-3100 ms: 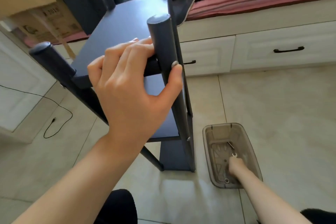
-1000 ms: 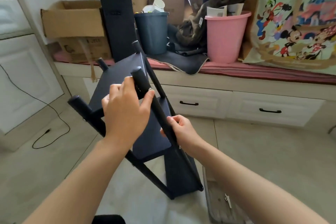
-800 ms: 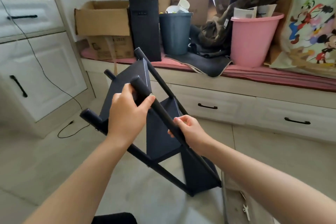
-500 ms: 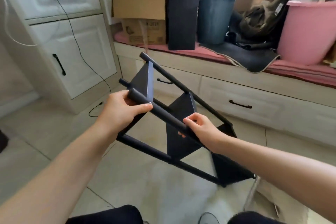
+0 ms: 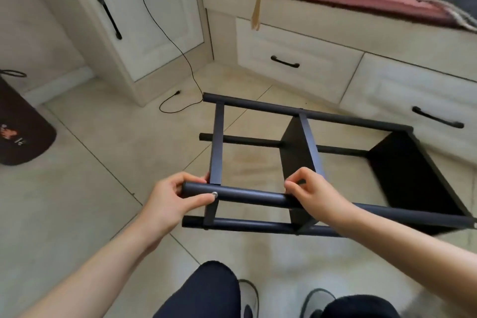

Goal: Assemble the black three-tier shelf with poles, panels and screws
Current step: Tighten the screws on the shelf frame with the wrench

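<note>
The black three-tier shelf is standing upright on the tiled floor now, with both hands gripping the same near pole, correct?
Not quite. The head view shows the black three-tier shelf lying on its side on the tiled floor, its poles running level and its panels on edge. The rest holds: the left hand and the right hand both grip the same near pole.

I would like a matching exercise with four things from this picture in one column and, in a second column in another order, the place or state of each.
Things:
1. left hand
2. right hand
3. cable
4. mat

Places or states:
A. lies on the floor below the white cabinet
B. grips the near pole at the middle panel
C. dark, at the left edge of the view
D. grips the near pole at its end, thumb by a silver screw

Pairs: 1-D, 2-B, 3-A, 4-C
</note>
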The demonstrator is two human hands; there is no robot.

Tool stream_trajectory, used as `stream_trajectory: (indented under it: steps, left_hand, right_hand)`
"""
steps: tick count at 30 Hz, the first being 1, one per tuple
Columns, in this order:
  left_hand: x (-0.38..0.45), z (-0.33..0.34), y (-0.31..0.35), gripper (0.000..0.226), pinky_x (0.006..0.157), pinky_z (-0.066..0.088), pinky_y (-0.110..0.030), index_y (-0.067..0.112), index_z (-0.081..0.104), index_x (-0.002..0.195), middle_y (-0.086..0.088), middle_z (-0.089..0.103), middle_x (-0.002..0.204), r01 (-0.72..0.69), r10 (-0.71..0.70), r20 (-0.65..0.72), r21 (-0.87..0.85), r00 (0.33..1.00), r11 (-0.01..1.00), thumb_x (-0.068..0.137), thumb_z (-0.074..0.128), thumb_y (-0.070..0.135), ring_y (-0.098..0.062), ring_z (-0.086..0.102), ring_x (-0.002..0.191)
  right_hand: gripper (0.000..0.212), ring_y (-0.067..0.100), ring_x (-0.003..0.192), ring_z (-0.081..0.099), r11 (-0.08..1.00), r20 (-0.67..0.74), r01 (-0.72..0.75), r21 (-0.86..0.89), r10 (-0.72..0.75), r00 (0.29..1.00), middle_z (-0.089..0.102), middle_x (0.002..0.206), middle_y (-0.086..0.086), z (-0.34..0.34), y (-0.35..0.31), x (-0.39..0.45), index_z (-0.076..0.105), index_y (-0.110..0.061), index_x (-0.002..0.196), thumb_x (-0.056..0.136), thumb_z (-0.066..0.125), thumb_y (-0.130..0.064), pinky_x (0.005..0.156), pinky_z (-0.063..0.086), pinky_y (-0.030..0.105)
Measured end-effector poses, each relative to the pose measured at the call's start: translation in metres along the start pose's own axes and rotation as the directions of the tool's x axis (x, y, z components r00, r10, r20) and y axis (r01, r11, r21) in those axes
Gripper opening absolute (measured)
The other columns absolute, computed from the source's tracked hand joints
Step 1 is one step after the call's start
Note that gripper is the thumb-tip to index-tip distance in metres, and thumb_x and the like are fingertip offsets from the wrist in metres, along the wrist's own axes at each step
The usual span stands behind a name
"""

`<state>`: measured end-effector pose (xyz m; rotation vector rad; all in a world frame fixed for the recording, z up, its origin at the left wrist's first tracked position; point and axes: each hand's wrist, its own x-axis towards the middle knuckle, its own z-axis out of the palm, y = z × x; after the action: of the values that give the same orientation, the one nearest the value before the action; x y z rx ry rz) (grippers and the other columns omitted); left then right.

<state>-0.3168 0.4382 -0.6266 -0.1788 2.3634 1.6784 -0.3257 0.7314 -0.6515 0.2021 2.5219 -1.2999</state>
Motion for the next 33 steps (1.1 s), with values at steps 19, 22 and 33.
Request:
stream_trajectory:
  steps: [19, 22, 33]
  left_hand:
    - [0.016, 0.018, -0.105, 0.029, 0.080, 0.050, -0.006, 0.009, 0.071, 0.086, 0.027, 0.074, 0.095, 0.079, -0.080, 0.101, 0.014, 0.992, 0.997, 0.065, 0.089, 0.001, 0.004, 0.068, 0.103]
    - [0.016, 0.016, -0.103, 0.042, 0.082, 0.054, -0.013, 0.025, 0.071, 0.099, 0.021, 0.075, 0.101, 0.054, -0.063, 0.103, 0.083, 0.993, 0.995, 0.066, 0.091, 0.008, -0.002, 0.071, 0.099]
    - [0.038, 0.006, -0.092, 0.090, 0.114, 0.020, -0.025, 0.057, 0.018, 0.152, 0.035, -0.012, 0.159, -0.408, 0.054, 0.535, 0.572, 0.843, 0.712, 0.081, 0.072, 0.043, 0.007, -0.005, 0.149]
  right_hand:
    - [0.011, 0.008, 0.079, 0.066, 0.985, 0.092, -0.116, -0.131, 0.129, 0.987, 0.068, 0.084, -0.008, 0.048, 0.041, 0.000, 0.054, -0.027, 0.092, 0.098, 0.053, -0.036, 0.067, 0.051, 0.026]
    - [0.013, 0.008, 0.074, 0.065, 0.976, 0.155, -0.136, -0.168, 0.162, 0.975, 0.069, 0.080, -0.008, 0.044, 0.043, 0.006, 0.058, -0.028, 0.089, 0.096, 0.057, -0.038, 0.063, 0.048, 0.026]
    - [0.012, 0.015, 0.083, 0.074, 0.965, 0.462, -0.182, 0.191, 0.075, 0.884, 0.077, 0.085, 0.002, 0.057, 0.031, 0.049, 0.067, -0.004, 0.095, 0.090, 0.068, -0.016, 0.079, 0.059, 0.023]
